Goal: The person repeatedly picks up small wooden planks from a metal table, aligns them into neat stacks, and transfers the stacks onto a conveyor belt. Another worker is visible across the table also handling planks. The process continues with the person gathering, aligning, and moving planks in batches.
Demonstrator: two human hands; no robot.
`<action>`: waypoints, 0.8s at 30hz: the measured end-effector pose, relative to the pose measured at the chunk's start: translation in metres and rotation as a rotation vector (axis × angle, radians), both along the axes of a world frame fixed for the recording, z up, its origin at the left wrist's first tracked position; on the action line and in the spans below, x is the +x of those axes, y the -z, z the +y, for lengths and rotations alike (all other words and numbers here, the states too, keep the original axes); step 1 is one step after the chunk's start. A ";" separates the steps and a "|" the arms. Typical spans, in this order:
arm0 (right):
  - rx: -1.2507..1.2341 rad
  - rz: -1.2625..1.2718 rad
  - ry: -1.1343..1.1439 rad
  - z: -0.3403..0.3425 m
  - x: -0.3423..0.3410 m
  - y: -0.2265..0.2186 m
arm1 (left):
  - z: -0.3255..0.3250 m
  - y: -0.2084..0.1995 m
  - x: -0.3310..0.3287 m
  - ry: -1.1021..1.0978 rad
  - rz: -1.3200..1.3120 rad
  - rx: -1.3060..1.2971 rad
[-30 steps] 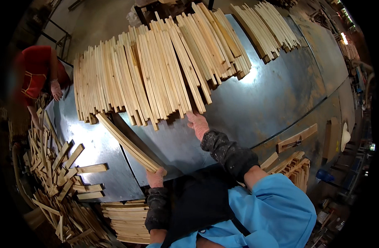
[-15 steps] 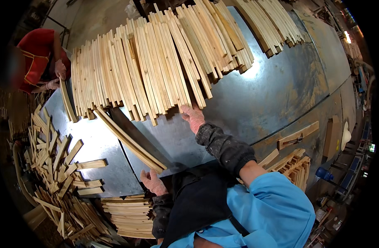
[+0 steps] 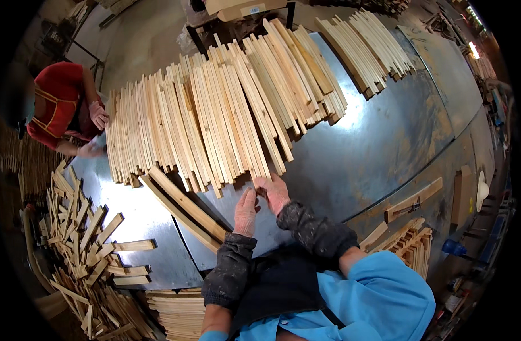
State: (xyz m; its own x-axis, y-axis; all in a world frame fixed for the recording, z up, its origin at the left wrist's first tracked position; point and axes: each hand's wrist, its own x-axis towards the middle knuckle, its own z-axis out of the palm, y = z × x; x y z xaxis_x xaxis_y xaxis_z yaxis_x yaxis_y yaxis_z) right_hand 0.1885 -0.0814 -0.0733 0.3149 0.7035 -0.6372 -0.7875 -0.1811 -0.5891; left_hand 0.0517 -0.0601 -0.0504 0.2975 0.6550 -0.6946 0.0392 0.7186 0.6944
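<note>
wooden strips (image 3: 215, 125) lie ahead of left hand (image 3: 246, 215) (right hand (image 3: 275, 194) touches 1).

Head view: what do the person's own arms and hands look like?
The left hand and right hand wear what look like thin pinkish fabric gloves. Dark, pale-speckled fabric oversleeves are bunched above them, then bright blue cloth shirt sleeves.

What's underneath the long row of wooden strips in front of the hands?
Grey metal table shows along the near edge of the row of strips, by the right hand. Everything directly beneath is covered.
</note>
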 end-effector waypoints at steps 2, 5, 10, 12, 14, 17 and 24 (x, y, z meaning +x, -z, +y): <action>-0.006 0.024 0.026 -0.019 -0.005 -0.026 | 0.010 -0.011 0.012 0.019 -0.131 -0.060; -0.043 0.055 0.003 -0.053 -0.015 -0.060 | 0.025 -0.025 0.037 0.054 -0.221 0.143; -0.104 -0.052 -0.095 -0.092 -0.015 -0.077 | 0.022 -0.039 0.066 0.004 -0.127 0.011; -0.095 -0.103 -0.116 -0.102 -0.013 -0.079 | 0.009 -0.044 0.065 -0.023 -0.122 0.037; -0.098 -0.168 -0.171 -0.109 -0.014 -0.083 | 0.000 -0.049 0.057 -0.031 -0.134 0.048; -0.069 -0.295 -0.339 -0.110 -0.022 -0.092 | -0.010 -0.061 0.034 -0.114 -0.138 0.104; -0.060 -0.677 -0.855 -0.076 -0.077 -0.104 | -0.017 -0.094 -0.061 -0.450 -0.040 0.217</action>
